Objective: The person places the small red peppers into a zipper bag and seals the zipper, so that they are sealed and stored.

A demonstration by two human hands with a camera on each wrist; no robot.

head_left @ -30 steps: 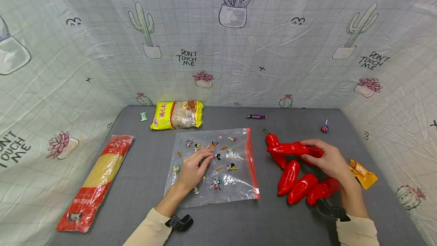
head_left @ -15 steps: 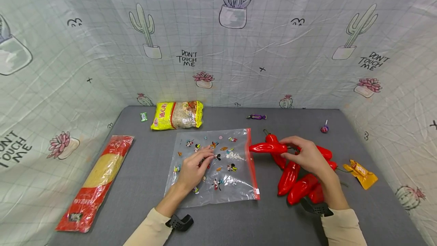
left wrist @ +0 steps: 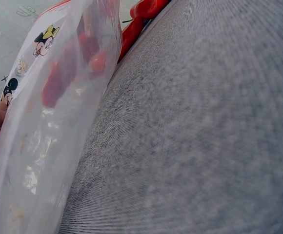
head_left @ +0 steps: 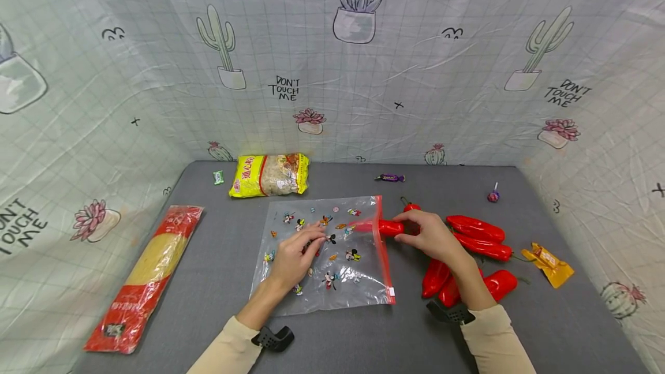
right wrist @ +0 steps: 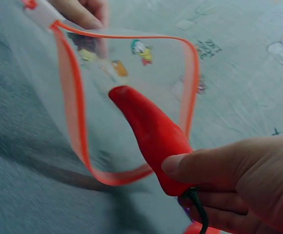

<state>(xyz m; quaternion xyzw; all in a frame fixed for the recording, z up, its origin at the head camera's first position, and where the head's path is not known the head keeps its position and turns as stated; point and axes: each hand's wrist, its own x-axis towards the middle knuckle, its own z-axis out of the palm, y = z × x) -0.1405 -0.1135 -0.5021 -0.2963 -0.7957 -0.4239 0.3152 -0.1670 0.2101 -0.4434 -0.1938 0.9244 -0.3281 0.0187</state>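
Observation:
A clear zip bag (head_left: 324, 296) with cartoon prints and a red zip edge is spread over the table's middle. My left hand (head_left: 293, 255) pinches its upper layer, and in the right wrist view the mouth (right wrist: 85, 146) gapes wide. My right hand (head_left: 435, 240) grips a red pepper (right wrist: 153, 134) near its green stem. The pepper's tip is inside the mouth, pointing left, its front part seen through the plastic in the head view. Several more red peppers (head_left: 475, 228) lie beneath and around my right forearm, partly hidden by it.
A yellow macaroni bag (head_left: 267, 175) and a green sweet (head_left: 218, 177) lie at the back left, a red noodle packet (head_left: 142, 281) at the left. A purple-wrapped sweet (head_left: 393, 178), a lollipop (head_left: 493, 194) and a yellow snack packet (head_left: 552, 265) lie right of the bag.
My right hand has moved left from the pepper group with the pepper, whose tip has passed into the bag's mouth. My left hand has stayed in place on the bag.

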